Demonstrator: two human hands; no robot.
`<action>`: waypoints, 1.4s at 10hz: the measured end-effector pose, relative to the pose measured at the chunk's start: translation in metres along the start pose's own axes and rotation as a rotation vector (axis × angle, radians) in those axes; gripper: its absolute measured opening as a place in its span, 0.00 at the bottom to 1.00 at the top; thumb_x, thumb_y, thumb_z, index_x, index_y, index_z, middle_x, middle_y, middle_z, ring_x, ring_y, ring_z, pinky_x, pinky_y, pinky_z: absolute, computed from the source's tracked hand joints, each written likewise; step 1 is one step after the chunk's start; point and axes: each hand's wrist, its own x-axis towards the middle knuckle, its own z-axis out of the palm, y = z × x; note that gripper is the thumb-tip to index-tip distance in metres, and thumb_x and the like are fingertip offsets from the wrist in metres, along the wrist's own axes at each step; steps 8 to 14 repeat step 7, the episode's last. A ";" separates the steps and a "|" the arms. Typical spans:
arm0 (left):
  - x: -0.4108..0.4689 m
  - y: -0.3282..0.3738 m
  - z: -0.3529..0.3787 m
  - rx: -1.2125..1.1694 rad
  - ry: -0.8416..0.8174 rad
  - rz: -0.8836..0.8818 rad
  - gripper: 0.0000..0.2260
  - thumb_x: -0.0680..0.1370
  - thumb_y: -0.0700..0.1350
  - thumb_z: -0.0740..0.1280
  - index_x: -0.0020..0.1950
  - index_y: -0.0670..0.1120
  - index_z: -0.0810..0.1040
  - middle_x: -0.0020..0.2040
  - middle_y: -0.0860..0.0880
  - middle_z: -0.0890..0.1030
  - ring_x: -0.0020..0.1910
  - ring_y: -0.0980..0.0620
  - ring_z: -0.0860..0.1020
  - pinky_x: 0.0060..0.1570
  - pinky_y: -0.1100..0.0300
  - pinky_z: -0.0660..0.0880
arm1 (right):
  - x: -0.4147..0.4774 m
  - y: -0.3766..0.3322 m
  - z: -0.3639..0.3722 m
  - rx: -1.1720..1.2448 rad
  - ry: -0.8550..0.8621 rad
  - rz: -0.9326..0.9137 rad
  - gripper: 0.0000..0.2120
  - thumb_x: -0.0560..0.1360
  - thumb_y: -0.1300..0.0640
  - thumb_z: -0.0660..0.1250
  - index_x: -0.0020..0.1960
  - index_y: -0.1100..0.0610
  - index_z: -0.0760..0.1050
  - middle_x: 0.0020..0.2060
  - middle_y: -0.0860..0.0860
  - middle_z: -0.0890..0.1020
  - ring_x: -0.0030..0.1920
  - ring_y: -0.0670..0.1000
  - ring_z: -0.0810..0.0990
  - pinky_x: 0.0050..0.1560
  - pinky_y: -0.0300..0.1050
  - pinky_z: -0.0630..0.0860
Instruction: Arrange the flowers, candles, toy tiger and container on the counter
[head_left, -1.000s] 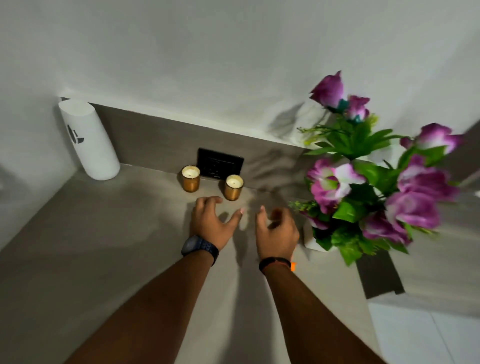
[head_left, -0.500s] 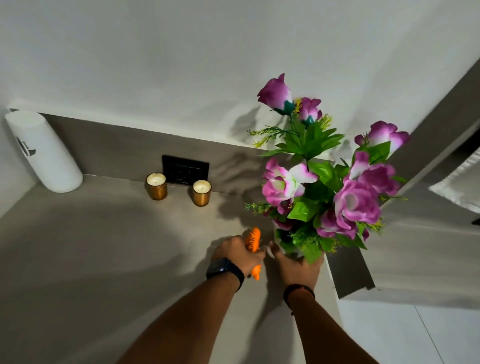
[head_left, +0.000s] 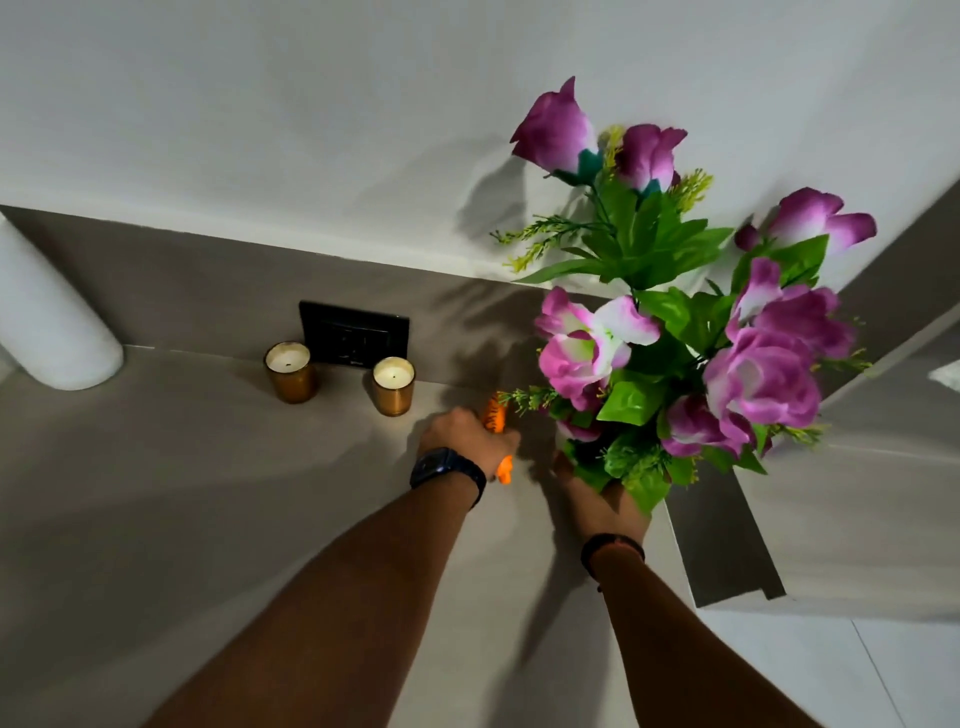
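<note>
My left hand (head_left: 465, 439) is closed around an orange toy tiger (head_left: 495, 415), whose striped back and a leg stick out past my fingers. My right hand (head_left: 602, 496) grips the base of the purple flowers (head_left: 691, 332); leaves hide the pot. Two candles in gold glasses stand by the back wall: one candle (head_left: 290, 371) on the left and a second candle (head_left: 393, 384) just left of the tiger. A white cylindrical container (head_left: 49, 332) stands tilted in the far left corner.
A black wall socket (head_left: 354, 332) sits behind the candles. The grey counter (head_left: 182, 509) ends at a corner edge (head_left: 722, 566) on the right, with white floor tiles (head_left: 831, 670) below it.
One second ago both hands were empty above the counter. Since then my left hand has taken the toy tiger and my right hand has gripped the flowers' base. The view shifted right.
</note>
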 end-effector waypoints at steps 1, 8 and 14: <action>0.010 0.002 0.000 -0.011 -0.007 -0.013 0.18 0.65 0.61 0.71 0.40 0.46 0.81 0.38 0.47 0.78 0.35 0.45 0.73 0.36 0.58 0.68 | 0.002 -0.011 0.005 0.090 0.058 -0.052 0.35 0.57 0.44 0.75 0.60 0.58 0.79 0.55 0.53 0.81 0.52 0.47 0.74 0.42 0.17 0.61; -0.037 -0.002 -0.033 0.056 0.143 0.283 0.38 0.65 0.69 0.69 0.66 0.47 0.70 0.62 0.43 0.72 0.63 0.41 0.69 0.60 0.47 0.71 | -0.040 -0.030 0.006 -0.118 0.365 -0.234 0.54 0.49 0.31 0.76 0.69 0.55 0.67 0.64 0.60 0.72 0.63 0.62 0.72 0.65 0.55 0.70; -0.037 -0.002 -0.033 0.056 0.143 0.283 0.38 0.65 0.69 0.69 0.66 0.47 0.70 0.62 0.43 0.72 0.63 0.41 0.69 0.60 0.47 0.71 | -0.040 -0.030 0.006 -0.118 0.365 -0.234 0.54 0.49 0.31 0.76 0.69 0.55 0.67 0.64 0.60 0.72 0.63 0.62 0.72 0.65 0.55 0.70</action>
